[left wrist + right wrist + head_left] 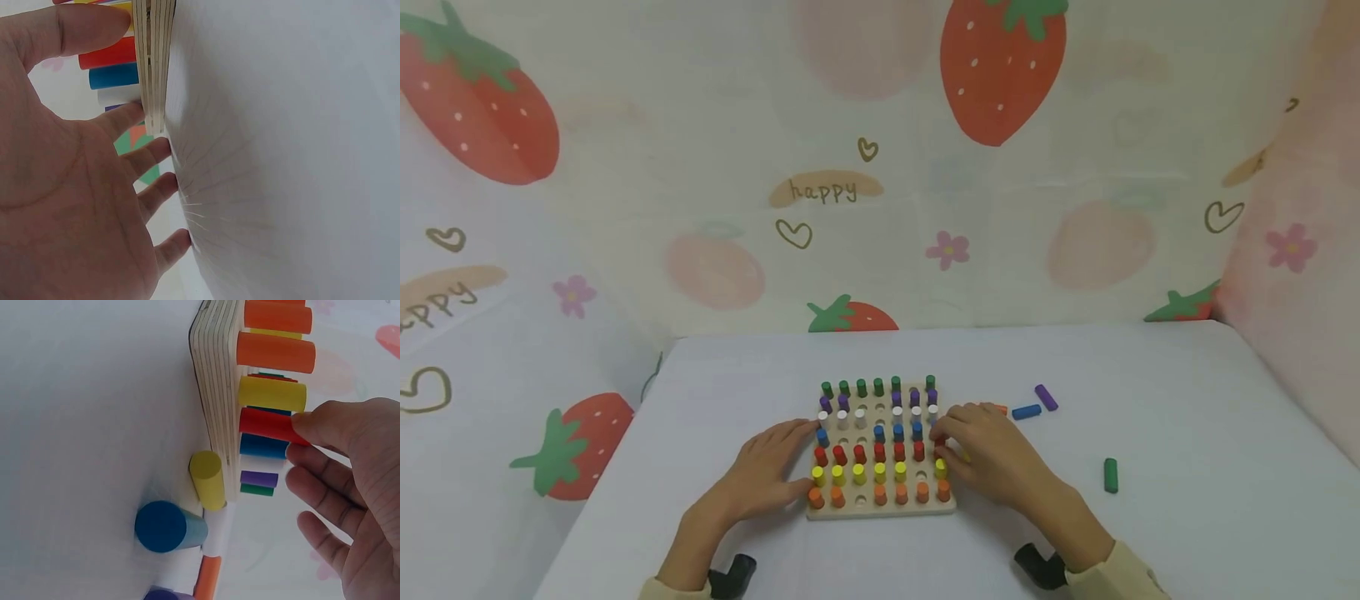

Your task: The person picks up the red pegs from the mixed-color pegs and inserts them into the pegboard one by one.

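A wooden pegboard (880, 513) lies on the white table, with rows of green, purple, white, blue, red, yellow and orange pegs. Bare holes show in several rows. At the board's left side, my left hand (762, 471) rests with its fingers extended, thumb and index finger touching the edge. Its other fingertips meet the tabletop in the left wrist view. On the opposite side, my right hand (996, 446) pinches a red peg (265, 424) between thumb and fingertip. That peg stands at the right end of the red row, between a yellow peg (272, 394) and a blue one (261, 445).
Loose pegs lie right of the board: blue (1026, 412), purple (1046, 397) and green (1110, 475). A yellow peg (208, 481), a white peg (217, 532) and an orange peg (207, 578) lie near the right hand. Strawberry-printed cloth (722, 150) surrounds the table.
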`<state>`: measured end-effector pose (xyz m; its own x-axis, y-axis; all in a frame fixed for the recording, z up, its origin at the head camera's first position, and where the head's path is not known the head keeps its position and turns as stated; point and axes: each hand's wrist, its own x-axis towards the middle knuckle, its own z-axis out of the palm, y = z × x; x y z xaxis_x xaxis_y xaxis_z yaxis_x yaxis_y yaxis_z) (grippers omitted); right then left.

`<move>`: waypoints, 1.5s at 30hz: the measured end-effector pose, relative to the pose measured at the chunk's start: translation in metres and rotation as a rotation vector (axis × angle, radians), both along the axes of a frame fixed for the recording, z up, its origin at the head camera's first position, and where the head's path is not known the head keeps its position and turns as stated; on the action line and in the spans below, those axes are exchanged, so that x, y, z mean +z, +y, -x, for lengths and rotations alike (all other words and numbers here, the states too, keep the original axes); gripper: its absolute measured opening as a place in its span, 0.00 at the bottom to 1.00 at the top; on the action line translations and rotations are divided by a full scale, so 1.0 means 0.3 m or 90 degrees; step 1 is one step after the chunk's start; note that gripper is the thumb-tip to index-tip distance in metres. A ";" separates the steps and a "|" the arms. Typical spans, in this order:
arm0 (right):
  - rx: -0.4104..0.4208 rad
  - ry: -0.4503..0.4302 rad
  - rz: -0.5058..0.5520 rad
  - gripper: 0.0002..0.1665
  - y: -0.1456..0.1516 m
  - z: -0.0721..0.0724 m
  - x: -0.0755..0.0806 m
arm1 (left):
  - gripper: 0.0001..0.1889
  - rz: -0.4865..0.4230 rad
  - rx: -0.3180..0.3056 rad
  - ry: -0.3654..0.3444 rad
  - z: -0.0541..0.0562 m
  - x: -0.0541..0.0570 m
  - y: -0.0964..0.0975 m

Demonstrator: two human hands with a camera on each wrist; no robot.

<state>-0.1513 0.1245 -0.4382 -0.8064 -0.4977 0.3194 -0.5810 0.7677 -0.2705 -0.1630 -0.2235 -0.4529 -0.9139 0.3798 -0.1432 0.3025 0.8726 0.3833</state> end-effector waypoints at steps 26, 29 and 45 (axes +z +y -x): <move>-0.052 -0.010 -0.001 0.11 0.069 -0.018 0.023 | 0.43 0.004 -0.016 -0.003 0.006 -0.008 0.041; -0.066 -0.017 0.000 0.11 0.068 -0.018 0.026 | 0.43 0.007 -0.012 -0.010 0.001 -0.005 0.035; -0.078 0.016 0.022 0.11 0.116 0.011 0.049 | 0.43 -0.004 -0.009 -0.009 0.016 -0.015 0.020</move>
